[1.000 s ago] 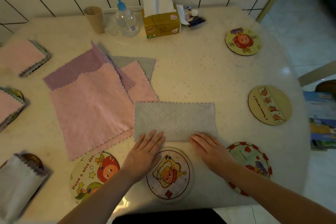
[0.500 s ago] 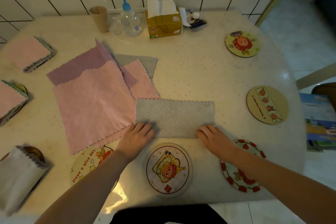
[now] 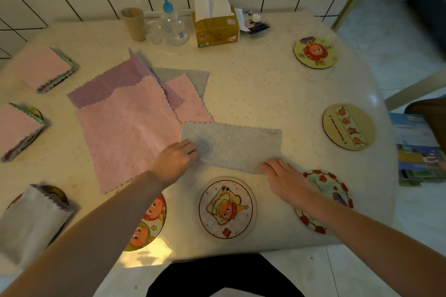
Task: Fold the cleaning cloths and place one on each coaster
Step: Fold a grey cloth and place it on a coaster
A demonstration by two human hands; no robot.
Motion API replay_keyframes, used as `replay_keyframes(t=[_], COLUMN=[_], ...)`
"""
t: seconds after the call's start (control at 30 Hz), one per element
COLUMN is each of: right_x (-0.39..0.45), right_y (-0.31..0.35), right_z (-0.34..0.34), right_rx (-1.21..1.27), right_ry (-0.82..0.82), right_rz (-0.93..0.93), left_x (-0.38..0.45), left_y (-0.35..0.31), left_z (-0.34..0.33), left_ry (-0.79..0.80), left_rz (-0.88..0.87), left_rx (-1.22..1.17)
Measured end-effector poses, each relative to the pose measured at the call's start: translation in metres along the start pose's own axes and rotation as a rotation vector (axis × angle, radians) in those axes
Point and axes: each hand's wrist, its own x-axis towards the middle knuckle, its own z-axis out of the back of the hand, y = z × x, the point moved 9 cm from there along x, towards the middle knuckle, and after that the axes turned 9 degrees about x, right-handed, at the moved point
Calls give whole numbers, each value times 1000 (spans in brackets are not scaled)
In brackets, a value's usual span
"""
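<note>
Grey cloth [image 3: 231, 146] lies half-folded near the table's [image 3: 265, 84] front edge, long axis left-right, so next fold is end over end: left hand [image 3: 175, 160] pinches its left end, right hand [image 3: 281, 175] presses flat, fingers extended, on its right near corner.

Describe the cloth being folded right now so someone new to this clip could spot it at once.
Start at the tissue box by the tiled wall and come straight toward the table's near edge. The grey cloth lies there as a flat rectangle, with the left hand and right hand on its near corners. Its neighbours are pink or purple; it alone shows a diamond pattern.
</note>
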Motion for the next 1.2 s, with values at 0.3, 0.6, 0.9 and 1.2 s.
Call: replay_keyframes(t=[0.3,0.6,0.9,1.2], right_x=[-1,-62,-62,0], right_y=[31,153,167,84], right_z=[27,2,13,-13], right_rx=[-72,141,129,-12], right_ry=[8,23,-49,373], right_rz=[35,142,325,556], left_x=[-20,-74,-85,-95], left_y=[9,-40,-127,-117], left_z=[3,-17,-30,-26], left_ry=[-41,32,88,101], left_rz=[31,-30,110,288], left_rx=[-37,-127,-295,-389])
